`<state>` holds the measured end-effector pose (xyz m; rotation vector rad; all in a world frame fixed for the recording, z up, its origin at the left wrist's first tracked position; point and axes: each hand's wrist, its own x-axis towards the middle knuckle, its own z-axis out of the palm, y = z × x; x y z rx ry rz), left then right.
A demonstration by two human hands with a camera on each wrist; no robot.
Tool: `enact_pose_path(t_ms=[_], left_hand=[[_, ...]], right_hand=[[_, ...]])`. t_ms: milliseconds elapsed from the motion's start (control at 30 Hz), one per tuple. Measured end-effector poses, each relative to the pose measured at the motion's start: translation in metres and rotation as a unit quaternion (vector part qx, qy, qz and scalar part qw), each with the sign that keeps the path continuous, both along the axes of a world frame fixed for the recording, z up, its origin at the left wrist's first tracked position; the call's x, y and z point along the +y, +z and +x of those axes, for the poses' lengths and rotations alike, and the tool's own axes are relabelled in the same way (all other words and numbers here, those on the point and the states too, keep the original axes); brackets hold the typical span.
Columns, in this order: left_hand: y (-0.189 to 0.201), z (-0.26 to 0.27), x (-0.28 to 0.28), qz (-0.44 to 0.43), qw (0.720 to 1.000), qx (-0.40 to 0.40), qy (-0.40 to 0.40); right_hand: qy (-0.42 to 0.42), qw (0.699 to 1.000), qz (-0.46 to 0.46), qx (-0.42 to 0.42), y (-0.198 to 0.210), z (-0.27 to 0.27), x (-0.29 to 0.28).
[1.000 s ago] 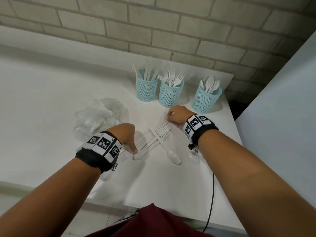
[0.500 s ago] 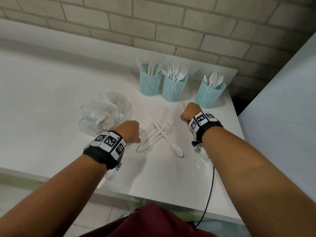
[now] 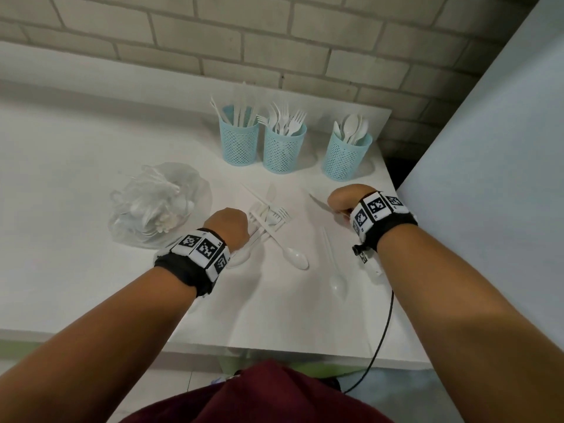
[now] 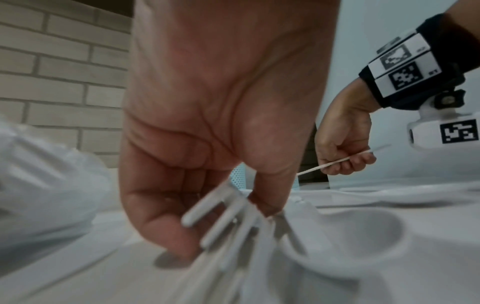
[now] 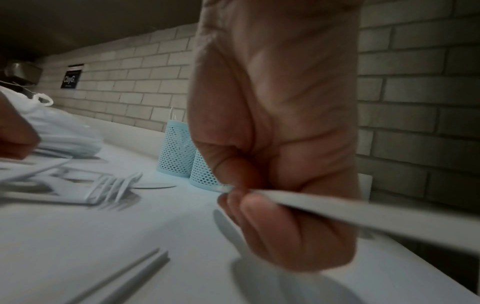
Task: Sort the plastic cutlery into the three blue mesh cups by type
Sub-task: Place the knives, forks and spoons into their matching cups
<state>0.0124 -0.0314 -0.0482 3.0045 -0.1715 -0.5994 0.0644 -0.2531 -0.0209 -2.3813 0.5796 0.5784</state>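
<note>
Right grip [image 3: 348,200] on knife [image 3: 317,202], white table [image 3: 61,178].

The left hand [image 3: 227,225] hides the fork handles [image 3: 254,236] beneath it.

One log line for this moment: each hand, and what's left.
left hand: grips forks | right hand: grips knife | table: spoons, more cutlery unsorted

Looks like a canteen or back-room service spot: painted grey brick wall [image 3: 274,41] behind a plain white tabletop [image 3: 61,184], a dark printed sign [image 5: 70,79] on the bricks, a metal wall-mounted box [image 5: 22,72] at far left.
</note>
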Motion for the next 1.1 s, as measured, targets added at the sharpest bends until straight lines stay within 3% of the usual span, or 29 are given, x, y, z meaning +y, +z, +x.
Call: enact_pose_path(t_ms=[167, 267, 400, 467, 567, 633, 767, 967, 1033, 1100], left_hand=[[0.004, 0.0, -0.01, 0.013, 1.0, -0.02, -0.009], [0.004, 0.0, -0.012, 0.012, 1.0, -0.015, 0.015], [0.008, 0.003, -0.009, -0.011, 1.0, 0.012, 0.02], [0.01, 0.006, -0.006, -0.024, 0.999, 0.03, 0.023], [0.013, 0.006, -0.008, -0.049, 0.997, 0.052, 0.037], [0.012, 0.006, -0.013, -0.067, 0.995, 0.059, 0.042], [0.006, 0.008, -0.019, -0.105, 0.991, 0.06, 0.063], [0.005, 0.014, -0.012, -0.174, 0.972, 0.089, 0.13], [0.001, 0.019, -0.007, -0.219, 0.953, 0.115, 0.174], [0.0, 0.023, -0.004, -0.305, 0.91, 0.148, 0.24]], right_hand=[[-0.053, 0.996, 0.058, 0.031, -0.007, -0.013, -0.01], [-0.07, 0.995, 0.025, 0.068, -0.006, -0.02, -0.005], [-0.032, 0.992, -0.019, 0.124, -0.011, -0.023, -0.005], [0.017, 0.986, -0.042, 0.163, -0.01, -0.023, -0.003], [0.15, 0.939, -0.197, 0.238, -0.003, -0.025, 0.01], [0.207, 0.911, -0.248, 0.256, -0.005, -0.023, 0.021], [0.247, 0.91, -0.261, 0.209, -0.004, -0.021, 0.041], [0.22, 0.949, -0.215, 0.073, -0.009, -0.021, 0.056], [0.212, 0.956, -0.195, 0.051, -0.008, -0.017, 0.055], [0.217, 0.956, -0.194, 0.048, -0.005, -0.012, 0.054]])
